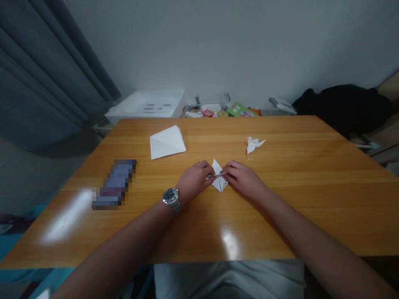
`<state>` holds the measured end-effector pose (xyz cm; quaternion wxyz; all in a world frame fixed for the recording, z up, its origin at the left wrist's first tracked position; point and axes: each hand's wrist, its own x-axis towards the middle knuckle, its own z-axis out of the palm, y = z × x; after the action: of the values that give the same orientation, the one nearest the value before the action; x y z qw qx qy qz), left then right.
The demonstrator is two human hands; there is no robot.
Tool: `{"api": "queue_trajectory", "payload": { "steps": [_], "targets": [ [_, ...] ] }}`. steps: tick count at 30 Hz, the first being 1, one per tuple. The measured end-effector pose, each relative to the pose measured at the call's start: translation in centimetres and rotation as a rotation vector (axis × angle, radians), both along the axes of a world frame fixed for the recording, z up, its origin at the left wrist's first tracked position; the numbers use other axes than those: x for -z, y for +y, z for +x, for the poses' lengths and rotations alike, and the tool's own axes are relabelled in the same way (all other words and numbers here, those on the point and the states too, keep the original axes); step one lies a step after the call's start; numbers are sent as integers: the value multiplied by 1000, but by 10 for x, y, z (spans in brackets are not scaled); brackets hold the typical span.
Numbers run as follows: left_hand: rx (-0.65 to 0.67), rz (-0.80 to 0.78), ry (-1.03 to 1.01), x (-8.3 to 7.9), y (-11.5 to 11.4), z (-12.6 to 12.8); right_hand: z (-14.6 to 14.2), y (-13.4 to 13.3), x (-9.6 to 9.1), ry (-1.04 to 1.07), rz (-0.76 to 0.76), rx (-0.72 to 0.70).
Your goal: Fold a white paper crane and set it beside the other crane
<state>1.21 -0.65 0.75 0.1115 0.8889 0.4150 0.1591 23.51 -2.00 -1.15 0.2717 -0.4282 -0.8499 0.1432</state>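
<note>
A small piece of folded white paper (220, 185) lies on the wooden table (268, 211) in front of me, diamond-shaped, one point toward me and one away. Across its middle a flap stands partly lifted. My left hand (195, 178) pinches the left end of that flap; a metal wristwatch (171, 197) is on this wrist. On the right side, my right hand (241, 177) has its fingers closed on the other end of the flap. Small dark marks show on the paper's lower right part. Fingertips hide both side corners.
A folded paper crane (254, 144) stands at the back right, with tiny white scraps near it. Sheets of white paper (167, 142) lie at the back left. A blurred-out phone-shaped object (115, 185) rests on the left. Beyond the far edge are a white tray (149, 104) and assorted items.
</note>
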Motion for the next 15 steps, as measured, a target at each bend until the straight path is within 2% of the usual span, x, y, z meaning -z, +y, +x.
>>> {"api": "queue_trajectory", "payload": {
  "steps": [7, 15],
  "targets": [
    [-47, -8, 35, -1, 3, 5, -4, 0, -1, -10, 16, 64],
    [-63, -44, 36, -1, 7, 7, -9, 3, -6, -63, -58, 134]
  ]
}}
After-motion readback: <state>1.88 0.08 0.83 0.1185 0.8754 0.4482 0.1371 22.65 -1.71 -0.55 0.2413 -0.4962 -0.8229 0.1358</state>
